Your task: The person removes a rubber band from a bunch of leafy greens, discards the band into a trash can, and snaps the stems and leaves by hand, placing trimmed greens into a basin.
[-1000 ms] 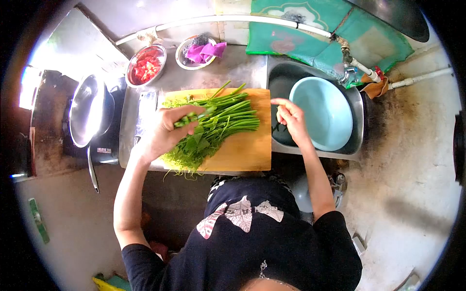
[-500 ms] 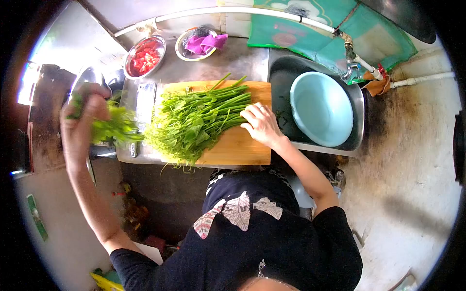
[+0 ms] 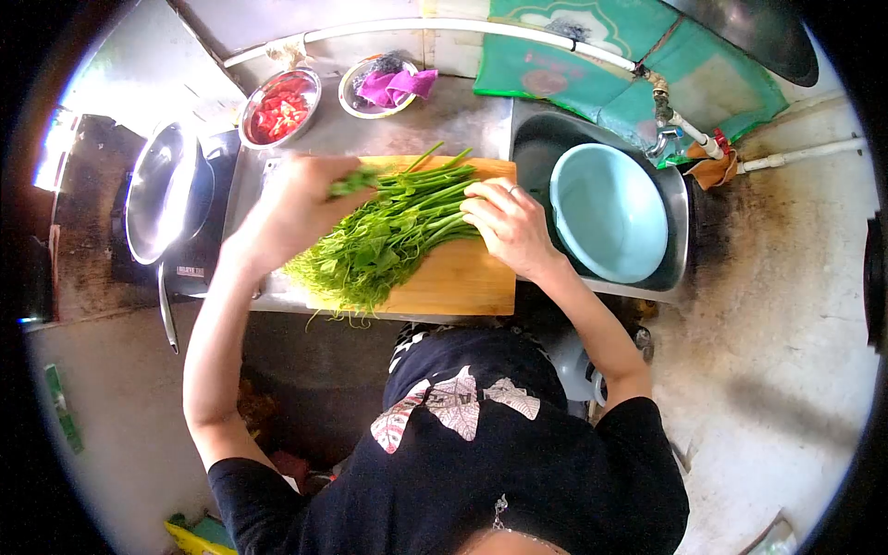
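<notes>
A thick pile of leafy green stems (image 3: pixel 379 236) lies across the wooden cutting board (image 3: pixel 453 287), leaves to the left and cut ends to the right. Over the pile's upper left is my left hand (image 3: pixel 296 203), somewhat blurred, its fingers closed on a small tuft of greens (image 3: pixel 355 181). My right hand (image 3: pixel 509 222) rests at the stem ends on the board's right side, with curled fingers gripping them. Most of the flat metal blade left of the board is hidden behind my left hand.
A sink (image 3: pixel 683 264) on the right holds a light blue basin (image 3: pixel 610 213). Behind the board stand a metal bowl of cut red pieces (image 3: pixel 280 111) and a bowl with a purple cloth (image 3: pixel 396 88). On the left a shiny pan (image 3: pixel 166 199) sits on a stove, its handle pointing toward me.
My left hand has swung right from over the pan to the pile, carrying greens. The pan now shows fully. My right hand stays at the stem ends, barely shifted.
</notes>
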The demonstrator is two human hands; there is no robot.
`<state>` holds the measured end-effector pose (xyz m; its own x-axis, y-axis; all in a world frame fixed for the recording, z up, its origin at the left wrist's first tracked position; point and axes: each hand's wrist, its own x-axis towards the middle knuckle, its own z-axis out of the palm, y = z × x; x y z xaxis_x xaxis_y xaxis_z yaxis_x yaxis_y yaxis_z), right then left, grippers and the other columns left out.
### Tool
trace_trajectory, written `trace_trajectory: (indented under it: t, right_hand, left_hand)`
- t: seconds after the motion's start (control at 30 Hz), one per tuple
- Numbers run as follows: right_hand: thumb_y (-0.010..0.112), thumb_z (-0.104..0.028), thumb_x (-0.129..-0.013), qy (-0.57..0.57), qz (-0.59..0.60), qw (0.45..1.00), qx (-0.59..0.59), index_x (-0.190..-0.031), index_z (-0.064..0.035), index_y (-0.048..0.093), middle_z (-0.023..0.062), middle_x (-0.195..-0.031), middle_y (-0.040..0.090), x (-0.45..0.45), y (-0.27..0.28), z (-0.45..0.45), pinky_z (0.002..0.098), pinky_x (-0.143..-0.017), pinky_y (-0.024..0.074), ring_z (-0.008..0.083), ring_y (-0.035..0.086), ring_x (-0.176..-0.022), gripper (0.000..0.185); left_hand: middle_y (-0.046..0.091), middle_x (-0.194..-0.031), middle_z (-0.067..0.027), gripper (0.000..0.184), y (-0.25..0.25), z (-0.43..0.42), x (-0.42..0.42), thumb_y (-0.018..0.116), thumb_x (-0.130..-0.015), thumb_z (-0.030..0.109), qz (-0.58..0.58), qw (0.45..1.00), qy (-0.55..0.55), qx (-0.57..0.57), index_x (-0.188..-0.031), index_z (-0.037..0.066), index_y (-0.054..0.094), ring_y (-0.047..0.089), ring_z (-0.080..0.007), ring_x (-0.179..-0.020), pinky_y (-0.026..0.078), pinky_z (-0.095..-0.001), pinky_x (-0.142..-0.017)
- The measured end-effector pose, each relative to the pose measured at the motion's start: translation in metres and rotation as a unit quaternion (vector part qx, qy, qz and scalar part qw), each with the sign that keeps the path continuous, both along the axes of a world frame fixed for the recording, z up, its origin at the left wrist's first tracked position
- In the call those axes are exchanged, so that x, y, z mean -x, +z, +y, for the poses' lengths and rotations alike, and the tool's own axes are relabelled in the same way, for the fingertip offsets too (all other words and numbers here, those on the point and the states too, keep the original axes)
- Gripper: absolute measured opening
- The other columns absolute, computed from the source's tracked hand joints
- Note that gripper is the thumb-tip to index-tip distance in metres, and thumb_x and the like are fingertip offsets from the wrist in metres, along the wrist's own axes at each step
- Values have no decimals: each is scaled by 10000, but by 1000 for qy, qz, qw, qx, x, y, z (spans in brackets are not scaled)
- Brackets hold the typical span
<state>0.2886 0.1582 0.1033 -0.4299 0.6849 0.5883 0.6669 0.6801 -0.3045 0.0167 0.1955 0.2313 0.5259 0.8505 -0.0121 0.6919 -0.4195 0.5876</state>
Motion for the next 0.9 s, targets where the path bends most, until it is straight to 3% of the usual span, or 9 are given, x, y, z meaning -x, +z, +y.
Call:
trace_trajectory:
  t: [0.07, 0.27, 0.37, 0.43, 0.53, 0.67, 0.73, 0.8, 0.9]
  right_hand:
    - [721, -87, -750, 0, -3, 1000, 22, -877, -64, 649, 55, -899, 638, 2, 17, -3, 364, -740, 508, 254, 614, -815, 147]
    - [716, -74, -774, 48, 29, 994, 97, -889, -36, 646, 82, -848, 631, 6, 59, 1, 364, -713, 506, 271, 621, -783, 140]
    - [693, -39, -801, 65, 109, 977, 169, -925, -30, 654, 78, -863, 650, 2, 69, 5, 321, -696, 505, 217, 642, -796, 131]
    - [652, -4, -848, 60, 215, 935, 275, -990, -30, 667, 45, -926, 683, -5, 79, 5, 246, -702, 493, 107, 641, -836, 145]
    - [641, -60, -899, 61, 360, 861, 354, -1032, -20, 663, 18, -944, 675, -20, 74, 8, 223, -697, 496, 78, 621, -806, 141]
    - [613, -121, -931, 73, 275, 900, 331, -1028, -19, 654, 52, -842, 680, -18, 92, 6, 241, -650, 489, 57, 595, -729, 147]
    - [645, -187, -888, 59, 144, 969, 192, -915, -19, 641, 129, -801, 660, -11, 91, 8, 347, -641, 511, 245, 658, -716, 170]
    - [644, -194, -864, 70, -29, 988, 137, -829, -31, 616, 129, -755, 640, -13, 89, 9, 417, -639, 501, 331, 631, -712, 168]
    - [626, -199, -866, 68, -66, 983, 159, -777, -42, 605, 124, -719, 622, -16, 82, 10, 434, -634, 488, 316, 624, -692, 181]
  left_hand:
    - [638, -759, -223, 199, -13, 0, -25, 682, -835, 181, 55, 998, -31, -18, -904, -6, 674, 647, -368, -725, 491, -411, -663]
    - [651, -801, -217, 263, -61, 10, -47, 718, -808, 182, -69, 990, -108, 58, -974, -17, 675, 640, -337, -744, 492, -393, -733]
    - [662, -784, -188, 263, -58, 8, -50, 733, -806, 175, -99, 983, -88, 126, -973, -20, 676, 644, -241, -704, 490, -366, -719]
    - [666, -751, -149, 234, -63, 6, -46, 738, -807, 152, -164, 975, -52, 137, -953, -20, 677, 618, -131, -695, 485, -333, -696]
    - [663, -728, -122, 199, -60, 3, -41, 737, -806, 122, -140, 978, -50, 148, -932, -20, 674, 587, -79, -690, 480, -316, -674]
    - [687, -780, -68, 205, -61, 1, -42, 772, -785, 135, -136, 976, -39, 168, -907, -7, 686, 579, -76, -746, 471, -293, -709]
    - [665, -746, -108, 194, -64, 0, -45, 751, -797, 131, -147, 978, -48, 142, -896, -15, 671, 578, -97, -694, 472, -315, -679]
    - [644, -713, -149, 184, -65, 0, -46, 729, -810, 128, -157, 979, -61, 116, -885, -24, 655, 578, -118, -643, 474, -338, -650]
    - [619, -695, -166, 189, -67, -1, -47, 719, -817, 138, -126, 985, -72, 97, -870, -26, 641, 579, -149, -623, 465, -349, -635]
